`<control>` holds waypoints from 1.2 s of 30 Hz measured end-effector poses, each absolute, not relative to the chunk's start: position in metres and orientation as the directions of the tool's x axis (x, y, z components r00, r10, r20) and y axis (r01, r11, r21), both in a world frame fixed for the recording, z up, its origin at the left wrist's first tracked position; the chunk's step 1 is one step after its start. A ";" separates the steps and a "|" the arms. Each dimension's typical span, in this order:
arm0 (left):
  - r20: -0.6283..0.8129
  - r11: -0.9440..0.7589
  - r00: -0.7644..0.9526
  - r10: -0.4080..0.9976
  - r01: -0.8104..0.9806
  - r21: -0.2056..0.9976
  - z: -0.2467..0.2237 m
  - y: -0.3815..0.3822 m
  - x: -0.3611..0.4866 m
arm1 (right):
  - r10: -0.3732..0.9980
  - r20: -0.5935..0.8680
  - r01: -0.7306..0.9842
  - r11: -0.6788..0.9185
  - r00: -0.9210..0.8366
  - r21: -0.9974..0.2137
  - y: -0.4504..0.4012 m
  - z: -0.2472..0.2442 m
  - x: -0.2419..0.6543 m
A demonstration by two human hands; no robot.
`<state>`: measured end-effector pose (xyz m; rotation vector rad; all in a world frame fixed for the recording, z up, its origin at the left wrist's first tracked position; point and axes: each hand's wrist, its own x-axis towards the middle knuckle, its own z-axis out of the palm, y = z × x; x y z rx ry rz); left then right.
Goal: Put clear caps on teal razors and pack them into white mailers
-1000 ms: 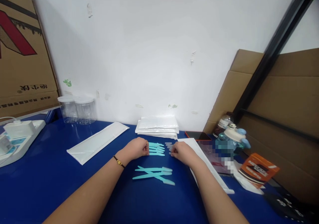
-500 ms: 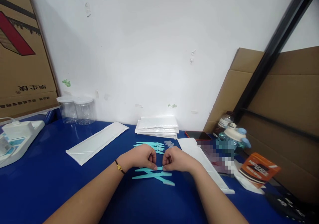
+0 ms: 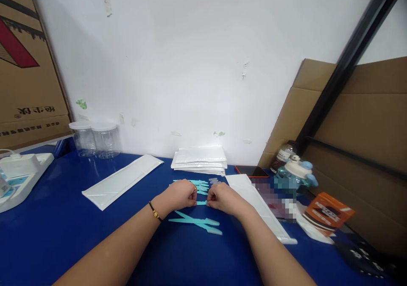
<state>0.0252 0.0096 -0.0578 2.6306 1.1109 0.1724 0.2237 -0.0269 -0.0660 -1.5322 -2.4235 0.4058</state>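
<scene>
A turquoise eyebrow razor (image 3: 201, 203) spans the gap between my two hands, pinched at both ends. My left hand (image 3: 182, 193) is closed on its handle end. My right hand (image 3: 219, 196) is closed at the other end, where the fingers hide the tip. Two more eyebrow razors (image 3: 199, 222) lie crossed on the blue table, nearer to me. Behind my hands is a group of several turquoise razors (image 3: 201, 187), partly covered by my left hand. Small clear blade caps (image 3: 213, 180) lie to the right of that group, just beyond my right hand.
White padded sleeves (image 3: 199, 155) are stacked against the wall. Single sleeves lie left (image 3: 122, 182) and right (image 3: 254, 203). Clear jars (image 3: 106, 142) and a power strip (image 3: 28, 184) stand left. A phone (image 3: 252, 171), a teal bottle (image 3: 291, 178) and an orange packet (image 3: 328, 214) are right.
Both hands have moved slightly away from me with the razor, off the crossed pair and closer to the group behind. The view has shifted a little.
</scene>
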 end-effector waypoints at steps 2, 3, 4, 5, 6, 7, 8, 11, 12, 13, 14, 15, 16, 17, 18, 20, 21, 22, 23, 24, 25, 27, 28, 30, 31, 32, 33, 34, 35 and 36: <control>0.004 -0.667 0.698 0.716 0.682 0.300 -0.057 0.009 0.025 | 0.905 0.048 0.827 0.406 -0.422 -0.389 -0.027 -0.066 0.226; 0.007 -0.669 0.700 0.714 0.679 0.303 -0.056 0.010 0.024 | 0.902 0.040 0.819 0.408 -0.429 -0.404 -0.027 -0.067 0.227; 0.011 -0.672 0.703 0.712 0.676 0.304 -0.056 0.011 0.023 | 0.898 0.032 0.812 0.410 -0.438 -0.415 -0.027 -0.067 0.229; 0.014 -0.675 0.706 0.708 0.672 0.305 -0.057 0.011 0.022 | 0.895 0.027 0.808 0.414 -0.445 -0.419 -0.027 -0.067 0.230; 0.017 -0.678 0.708 0.706 0.669 0.306 -0.057 0.012 0.021 | 0.893 0.026 0.808 0.419 -0.450 -0.414 -0.027 -0.067 0.232; 0.019 -0.679 0.708 0.705 0.668 0.306 -0.057 0.013 0.020 | 0.893 0.027 0.814 0.421 -0.449 -0.401 -0.027 -0.067 0.233; 0.022 -0.678 0.707 0.707 0.669 0.305 -0.058 0.014 0.019 | 0.895 0.030 0.821 0.421 -0.445 -0.386 -0.026 -0.067 0.233; 0.034 -0.677 0.702 0.711 0.671 0.302 -0.059 0.015 0.017 | 0.900 0.037 0.837 0.419 -0.435 -0.353 -0.027 -0.066 0.234; 0.039 -0.679 0.703 0.710 0.670 0.300 -0.059 0.015 0.017 | 0.900 0.045 0.837 0.421 -0.434 -0.349 -0.027 -0.066 0.233; 0.041 -0.681 0.704 0.709 0.668 0.300 -0.059 0.015 0.018 | 0.900 0.058 0.837 0.424 -0.431 -0.346 -0.027 -0.067 0.231; 0.042 -0.683 0.706 0.706 0.665 0.301 -0.059 0.015 0.018 | 0.901 0.075 0.837 0.425 -0.427 -0.344 -0.027 -0.067 0.229; 0.041 -0.683 0.707 0.706 0.664 0.303 -0.059 0.014 0.018 | 0.902 0.089 0.839 0.426 -0.422 -0.340 -0.028 -0.067 0.227; 0.039 -0.681 0.707 0.706 0.664 0.308 -0.059 0.014 0.019 | 0.903 0.096 0.842 0.425 -0.418 -0.334 -0.028 -0.066 0.225; 0.032 -0.678 0.706 0.708 0.665 0.313 -0.059 0.014 0.019 | 0.905 0.093 0.846 0.421 -0.414 -0.327 -0.028 -0.066 0.222; 0.023 -0.673 0.704 0.710 0.668 0.318 -0.059 0.014 0.019 | 0.908 0.080 0.852 0.415 -0.412 -0.320 -0.029 -0.065 0.220; 0.010 -0.666 0.701 0.713 0.673 0.322 -0.059 0.014 0.020 | 0.910 0.054 0.858 0.407 -0.412 -0.313 -0.030 -0.064 0.217; 0.006 -0.665 0.701 0.713 0.673 0.323 -0.058 0.014 0.020 | 0.910 0.051 0.860 0.406 -0.411 -0.310 -0.030 -0.063 0.217; 0.002 -0.666 0.703 0.711 0.672 0.324 -0.058 0.014 0.020 | 0.911 0.051 0.861 0.405 -0.410 -0.306 -0.031 -0.062 0.217; 0.002 -0.666 0.704 0.710 0.671 0.325 -0.058 0.014 0.019 | 0.911 0.054 0.864 0.405 -0.408 -0.300 -0.031 -0.062 0.219; 0.004 -0.667 0.704 0.711 0.671 0.324 -0.057 0.014 0.018 | 0.914 0.054 0.868 0.401 -0.403 -0.292 -0.031 -0.061 0.221; 0.004 -0.664 0.699 0.715 0.676 0.319 -0.057 0.014 0.017 | 0.918 0.049 0.876 0.391 -0.394 -0.283 -0.031 -0.061 0.225; 0.007 -0.654 0.683 0.730 0.696 0.299 -0.057 0.016 0.014 | 0.930 0.022 0.895 0.360 -0.368 -0.264 -0.028 -0.062 0.235; 0.010 -0.650 0.676 0.737 0.704 0.287 -0.057 0.018 0.012 | 0.936 0.008 0.904 0.341 -0.351 -0.257 -0.026 -0.062 0.240; 0.035 -0.651 0.667 0.744 0.712 0.265 -0.060 0.022 0.010 | 0.947 0.004 0.917 0.312 -0.321 -0.247 -0.021 -0.065 0.248; 0.058 -0.654 0.664 0.746 0.713 0.253 -0.061 0.025 0.010 | 0.952 0.023 0.922 0.303 -0.306 -0.242 -0.018 -0.066 0.251; 0.086 -0.660 0.662 0.745 0.712 0.239 -0.063 0.027 0.010 | 0.955 0.050 0.926 0.295 -0.292 -0.235 -0.016 -0.067 0.253; 0.113 -0.664 0.658 0.744 0.712 0.226 -0.064 0.028 0.010 | 0.957 0.083 0.930 0.289 -0.277 -0.229 -0.014 -0.068 0.253; 0.139 -0.666 0.653 0.745 0.714 0.217 -0.065 0.029 0.011 | 0.958 0.118 0.931 0.283 -0.262 -0.229 -0.013 -0.068 0.253; 0.160 -0.664 0.644 0.748 0.716 0.217 -0.065 0.030 0.012 | 0.958 0.148 0.930 0.277 -0.247 -0.242 -0.014 -0.067 0.251; 0.176 -0.657 0.633 0.754 0.718 0.231 -0.064 0.029 0.012 | 0.956 0.167 0.921 0.278 -0.239 -0.273 -0.016 -0.065 0.250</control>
